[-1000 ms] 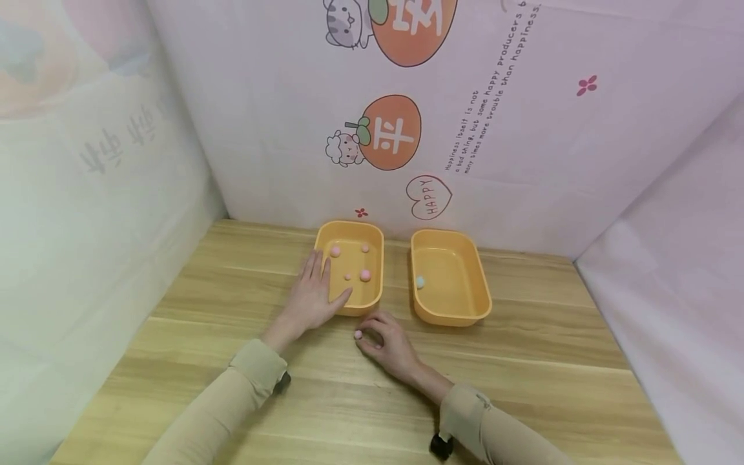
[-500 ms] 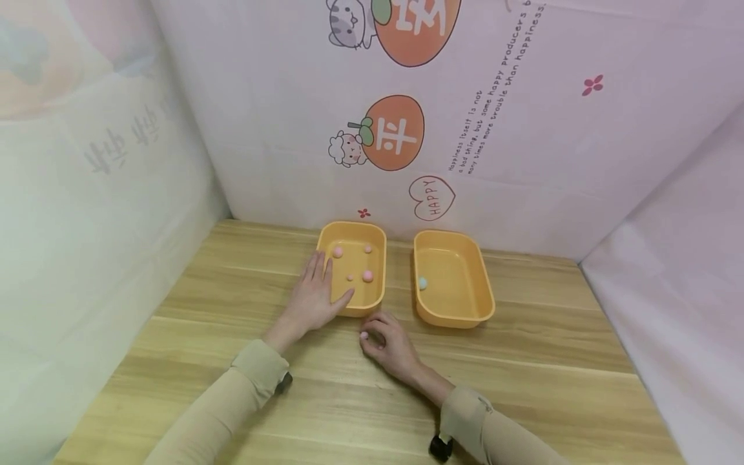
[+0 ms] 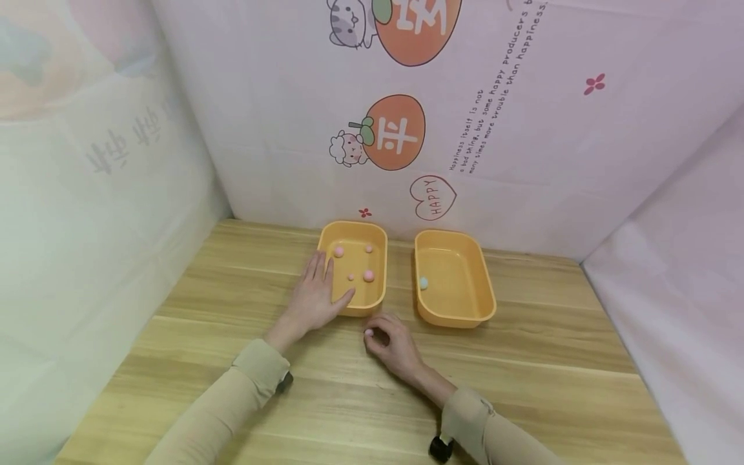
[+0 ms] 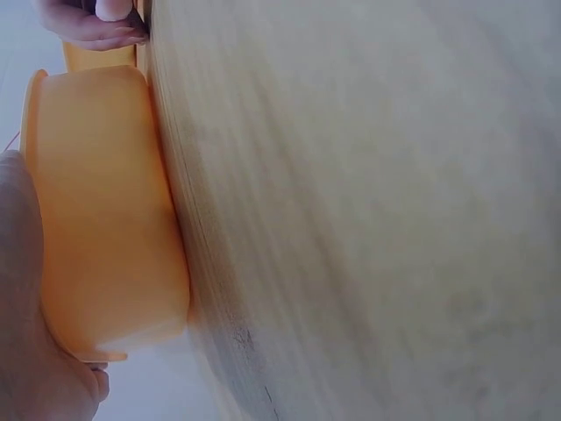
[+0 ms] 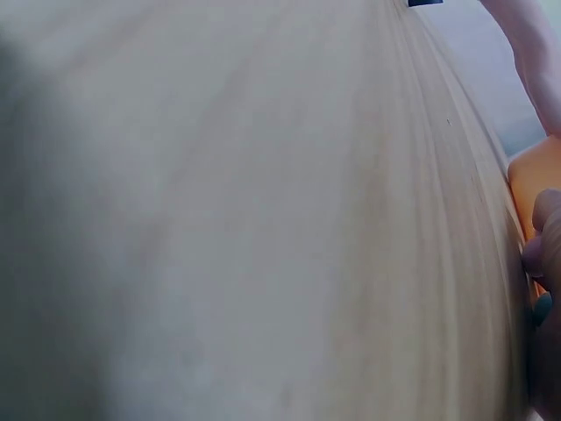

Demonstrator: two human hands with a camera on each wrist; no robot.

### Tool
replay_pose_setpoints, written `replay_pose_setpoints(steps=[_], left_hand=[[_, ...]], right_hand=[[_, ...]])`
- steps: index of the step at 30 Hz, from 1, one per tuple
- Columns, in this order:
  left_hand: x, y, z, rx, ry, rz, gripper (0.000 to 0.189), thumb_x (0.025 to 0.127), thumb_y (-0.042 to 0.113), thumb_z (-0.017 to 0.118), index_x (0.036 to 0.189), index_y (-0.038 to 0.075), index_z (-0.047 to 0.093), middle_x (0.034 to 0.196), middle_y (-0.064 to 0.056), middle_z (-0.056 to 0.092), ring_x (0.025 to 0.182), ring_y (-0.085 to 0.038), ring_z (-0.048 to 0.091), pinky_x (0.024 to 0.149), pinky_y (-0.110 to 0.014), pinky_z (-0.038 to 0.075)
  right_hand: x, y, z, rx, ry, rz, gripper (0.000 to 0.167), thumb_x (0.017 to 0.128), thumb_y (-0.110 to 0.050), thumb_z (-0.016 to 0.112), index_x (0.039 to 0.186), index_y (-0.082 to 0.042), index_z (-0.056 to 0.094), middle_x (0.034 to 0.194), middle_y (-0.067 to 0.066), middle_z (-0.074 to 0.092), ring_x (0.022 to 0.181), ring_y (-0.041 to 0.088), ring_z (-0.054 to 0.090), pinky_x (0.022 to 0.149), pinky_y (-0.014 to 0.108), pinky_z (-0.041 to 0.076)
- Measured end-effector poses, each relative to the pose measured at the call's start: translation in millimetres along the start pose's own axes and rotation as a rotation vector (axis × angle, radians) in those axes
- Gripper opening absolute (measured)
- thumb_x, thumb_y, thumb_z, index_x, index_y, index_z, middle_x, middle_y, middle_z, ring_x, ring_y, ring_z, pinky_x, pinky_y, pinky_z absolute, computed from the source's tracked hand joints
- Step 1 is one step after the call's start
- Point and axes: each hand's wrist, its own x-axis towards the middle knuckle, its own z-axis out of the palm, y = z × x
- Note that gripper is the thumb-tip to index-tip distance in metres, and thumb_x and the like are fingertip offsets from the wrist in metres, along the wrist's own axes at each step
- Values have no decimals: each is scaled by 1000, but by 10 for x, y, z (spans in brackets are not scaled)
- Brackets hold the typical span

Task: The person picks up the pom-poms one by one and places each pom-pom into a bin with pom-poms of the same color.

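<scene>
Pink ball [image 3: 369,332] is pinched; backdrop heart [image 3: 433,197] reads "HAPPY".

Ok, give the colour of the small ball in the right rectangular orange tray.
The ball is pale bluish green, best seen in the head view.

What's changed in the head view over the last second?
The held pink ball, pinched in the right hand, shifted slightly right; nothing newly gripped or let go. Unchanged: left hand on the left bin, four pink balls inside it, pale blue ball in the right bin.
</scene>
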Motion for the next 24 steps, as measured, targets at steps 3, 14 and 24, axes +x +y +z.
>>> replay_pose_setpoints(steps=[3,14,24], left_hand=[[-2,2,4,2,5,5,101,109,68,43,168,-13,25,180,-34,13,173,-46,8,143,-54,13],[-2,0,21,5,11,-3,101,110,69,38,169,-12,25,180,-34,15,173,-45,9,143,-53,12],[5,4,-7,-3,18,-1,101,110,68,41,168,-13,25,180,-35,16,173,-46,9,143,-53,12]], right_hand=[[2,-4,-12,4,-2,-6,9,95,0,78,102,-6,79,105,6,80,106,25,73,96,39,63],[46,45,-125,54,9,27,9,96,1,76,104,-4,79,104,7,79,101,24,75,94,40,64],[6,187,-203,93,107,-48,5,98,-4,75,103,-3,77,106,8,77,104,22,72,93,32,62]])
